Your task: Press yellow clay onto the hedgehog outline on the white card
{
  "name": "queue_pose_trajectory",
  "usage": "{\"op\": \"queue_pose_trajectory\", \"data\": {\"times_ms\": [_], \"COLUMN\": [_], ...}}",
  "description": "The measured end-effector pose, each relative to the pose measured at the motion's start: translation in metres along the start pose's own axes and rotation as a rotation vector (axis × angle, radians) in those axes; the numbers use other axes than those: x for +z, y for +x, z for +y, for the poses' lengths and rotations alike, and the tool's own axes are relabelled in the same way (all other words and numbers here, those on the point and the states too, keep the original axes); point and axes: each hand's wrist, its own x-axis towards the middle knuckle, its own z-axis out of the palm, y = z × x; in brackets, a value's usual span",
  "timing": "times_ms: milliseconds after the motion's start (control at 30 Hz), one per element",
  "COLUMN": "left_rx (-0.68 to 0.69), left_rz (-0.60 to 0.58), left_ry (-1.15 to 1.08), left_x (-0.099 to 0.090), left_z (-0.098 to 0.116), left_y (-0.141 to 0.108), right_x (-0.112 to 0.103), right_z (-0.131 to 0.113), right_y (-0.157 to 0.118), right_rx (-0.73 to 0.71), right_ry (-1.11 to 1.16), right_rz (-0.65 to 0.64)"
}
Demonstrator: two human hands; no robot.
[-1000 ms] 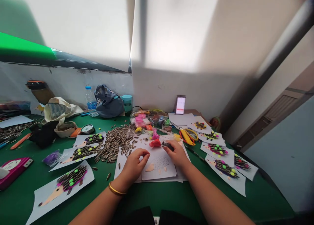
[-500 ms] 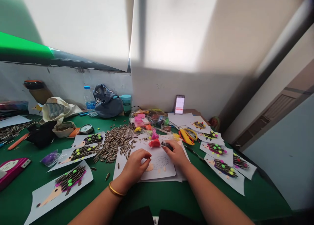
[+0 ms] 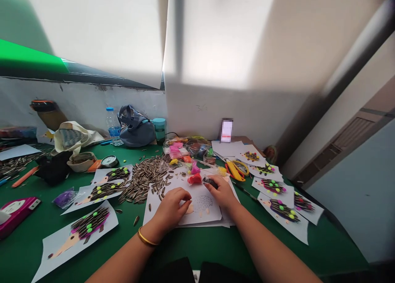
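A white sheet (image 3: 200, 220) with a dotted hedgehog outline and peach clay parts lies on a stack of paper in front of me. My left hand (image 3: 174, 205) is over the sheet's left side, its thumb and fingertips pinched near the hedgehog's head; what is between them is too small to make out. At the sheet's upper right, my right hand (image 3: 219, 191) is closed round a dark lump (image 3: 210, 183) in clear wrapping. Beside that lump sits red clay (image 3: 195, 179). Sunflower seeds (image 3: 143, 180) are heaped to the left of the paper.
Finished hedgehog pictures lie at left (image 3: 89, 227) and right (image 3: 282, 217). Yellow scissors (image 3: 235, 171), clay packets (image 3: 175, 151) and a propped phone (image 3: 226, 131) are beyond the hands. A blue bag (image 3: 135, 131), water bottle (image 3: 113, 126) and magenta box (image 3: 18, 213) stand further left.
The left hand's fingertips have shifted very slightly over the hedgehog's head. The right hand stays at the dark lump, and the view has moved a little.
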Motion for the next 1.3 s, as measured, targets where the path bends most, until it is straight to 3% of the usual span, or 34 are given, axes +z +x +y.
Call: {"op": "queue_pose_trajectory", "data": {"times_ms": [333, 1300], "left_rx": [-0.031, 0.027], "left_rz": [-0.099, -0.117], "left_ry": [0.075, 0.12], "left_x": [0.0031, 0.0035], "left_z": [-0.0028, -0.0057], "left_y": [0.0, -0.0027], "right_x": [-0.0013, -0.0001], "right_z": [-0.0036, -0.0021], "right_y": [0.0, -0.0005], "right_rx": [-0.012, 0.008], "right_ry": [0.003, 0.003], "right_rz": [-0.015, -0.04]}}
